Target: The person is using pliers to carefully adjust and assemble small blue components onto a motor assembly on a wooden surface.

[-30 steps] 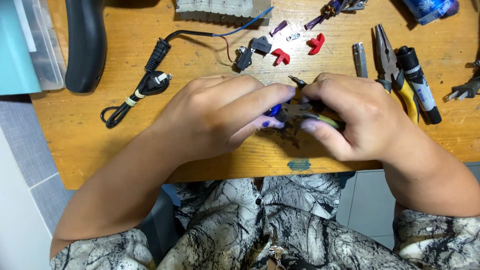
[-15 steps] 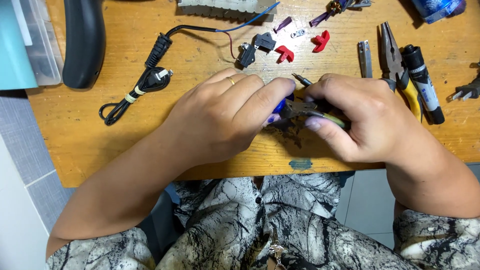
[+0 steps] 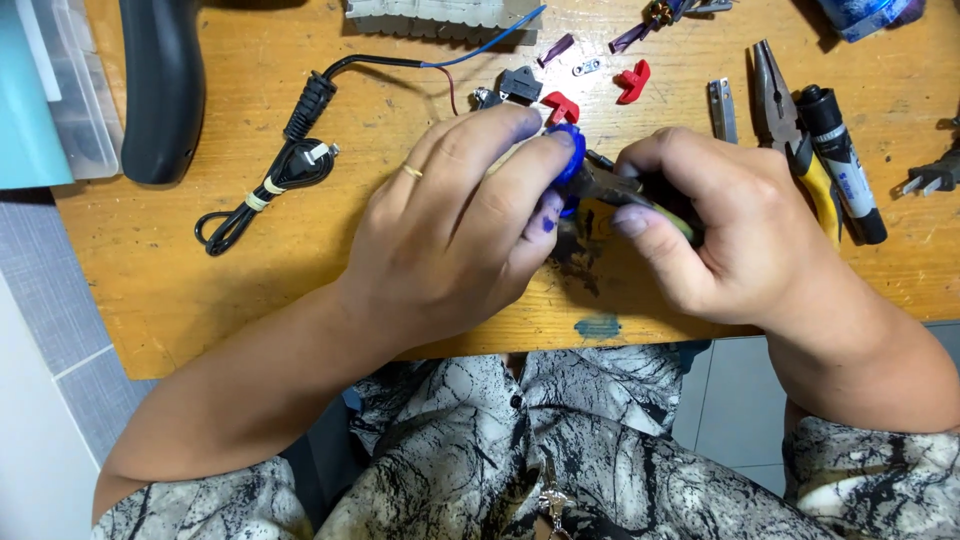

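Pinching a small round blue plastic part (image 3: 567,152) between thumb and fingertips, the left hand (image 3: 455,225) meets the right hand (image 3: 715,225) just above the near edge of the worn wooden tabletop (image 3: 200,290). The blue part sits at the centre of the view, squeezed by the left fingers (image 3: 500,130), which are stained purple-blue at the tips. The right hand is curled tight around a dark tool with a yellow-green handle (image 3: 640,195); most of that tool is buried under the fingers, so its kind is hard to make out, and only a dark metal tip (image 3: 598,160) shows beside the blue part. What lies under the two hands is hidden.

Behind the hands lie two small red plastic pieces (image 3: 560,105), a little black switch-like block (image 3: 520,85) with thin blue and red wires, and a purple strip (image 3: 556,48). To the right lie a flat metal clip (image 3: 722,108), pliers with yellow grips (image 3: 785,115) and a black marker pen with a white label (image 3: 840,165); a grey plug (image 3: 930,175) is cut off at the right edge. To the left a black power cord with a two-pin plug (image 3: 275,175) lies coiled and tied, near a long black curved object (image 3: 160,85) that runs out of the top of the frame. A clear plastic box (image 3: 75,90) stands at the far left, its contents too unclear to tell, beside a teal slab (image 3: 25,100). A ribbed grey block (image 3: 440,15) is cropped at the top.
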